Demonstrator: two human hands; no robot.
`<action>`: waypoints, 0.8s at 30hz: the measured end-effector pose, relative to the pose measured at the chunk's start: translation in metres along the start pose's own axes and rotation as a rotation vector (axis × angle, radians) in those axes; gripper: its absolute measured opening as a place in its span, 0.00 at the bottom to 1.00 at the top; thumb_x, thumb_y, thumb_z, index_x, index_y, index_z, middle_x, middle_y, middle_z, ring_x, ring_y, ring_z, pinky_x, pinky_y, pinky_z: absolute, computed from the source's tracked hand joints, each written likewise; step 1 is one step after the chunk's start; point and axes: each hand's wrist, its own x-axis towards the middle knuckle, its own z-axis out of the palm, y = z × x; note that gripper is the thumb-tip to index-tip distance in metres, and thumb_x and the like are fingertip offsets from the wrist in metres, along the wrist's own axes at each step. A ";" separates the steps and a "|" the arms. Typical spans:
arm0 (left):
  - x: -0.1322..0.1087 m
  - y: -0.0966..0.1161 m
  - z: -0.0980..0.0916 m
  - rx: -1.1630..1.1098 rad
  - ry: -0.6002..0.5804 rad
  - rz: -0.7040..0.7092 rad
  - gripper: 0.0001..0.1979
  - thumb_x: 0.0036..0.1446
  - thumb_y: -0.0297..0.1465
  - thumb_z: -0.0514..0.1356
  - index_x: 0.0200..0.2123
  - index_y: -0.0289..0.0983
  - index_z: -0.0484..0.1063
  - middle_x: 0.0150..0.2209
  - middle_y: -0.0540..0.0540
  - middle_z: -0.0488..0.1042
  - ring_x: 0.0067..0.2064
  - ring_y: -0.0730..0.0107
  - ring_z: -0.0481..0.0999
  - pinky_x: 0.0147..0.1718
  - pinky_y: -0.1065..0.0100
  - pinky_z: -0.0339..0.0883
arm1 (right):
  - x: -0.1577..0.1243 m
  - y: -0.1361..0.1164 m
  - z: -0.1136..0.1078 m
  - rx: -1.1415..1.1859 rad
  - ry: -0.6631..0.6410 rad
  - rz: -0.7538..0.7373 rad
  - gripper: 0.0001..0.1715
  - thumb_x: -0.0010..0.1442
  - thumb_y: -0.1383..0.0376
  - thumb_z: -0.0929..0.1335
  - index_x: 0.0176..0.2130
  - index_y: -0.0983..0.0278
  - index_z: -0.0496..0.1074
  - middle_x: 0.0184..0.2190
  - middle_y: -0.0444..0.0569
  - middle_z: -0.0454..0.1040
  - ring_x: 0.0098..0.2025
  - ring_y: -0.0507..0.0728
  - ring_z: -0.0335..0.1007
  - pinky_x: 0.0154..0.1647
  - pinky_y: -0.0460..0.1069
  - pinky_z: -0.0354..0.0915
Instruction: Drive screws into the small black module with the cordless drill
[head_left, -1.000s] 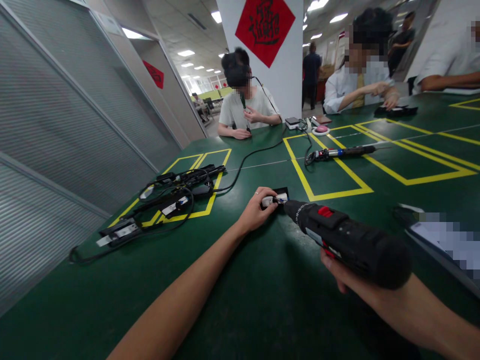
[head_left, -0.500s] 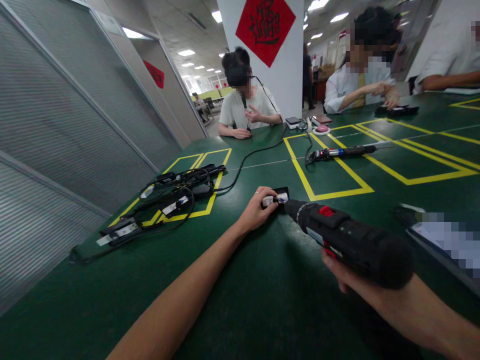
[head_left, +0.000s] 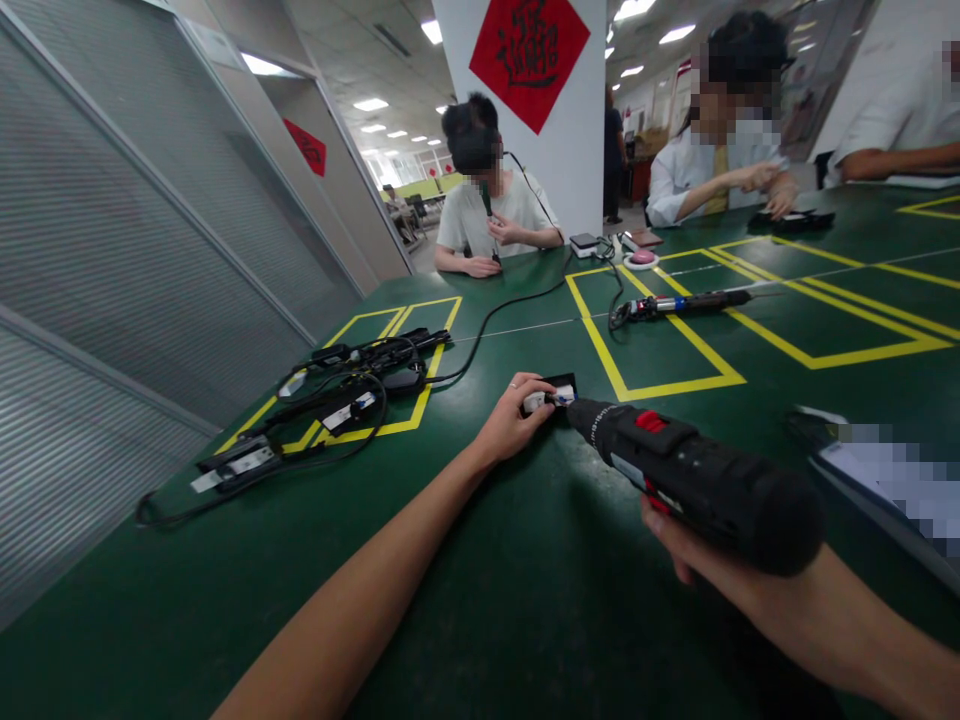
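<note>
My right hand (head_left: 720,570) is wrapped round the grip of a black and red cordless drill (head_left: 690,480). The drill points to the left, its chuck close to a small black and white casing (head_left: 561,388) on the green table. The tip meets or hides part of that casing; I cannot tell whether it touches. My left hand (head_left: 519,415) pinches the casing from the left, fingers curled over its white part, and presses it against the tabletop. Small wires seem to show inside the casing.
At left lies a heap of black power adapters and cables (head_left: 352,385) on yellow tape. A cable runs back across the green table (head_left: 465,580). Behind the drill is a long pen-like tool (head_left: 682,303). A clipboard-like tray (head_left: 885,480) lies right. Two co-workers sit opposite.
Almost nothing differs. The view has shifted very slightly; both hands, the drill and the casing keep their places.
</note>
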 end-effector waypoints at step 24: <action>0.000 -0.001 0.002 -0.003 0.020 0.015 0.11 0.57 0.25 0.59 0.45 0.40 0.69 0.46 0.44 0.68 0.52 0.61 0.68 0.55 0.58 0.60 | 0.001 0.000 0.000 0.028 -0.025 0.005 0.21 0.54 0.53 0.67 0.47 0.53 0.73 0.30 0.46 0.77 0.38 0.61 0.77 0.37 0.53 0.74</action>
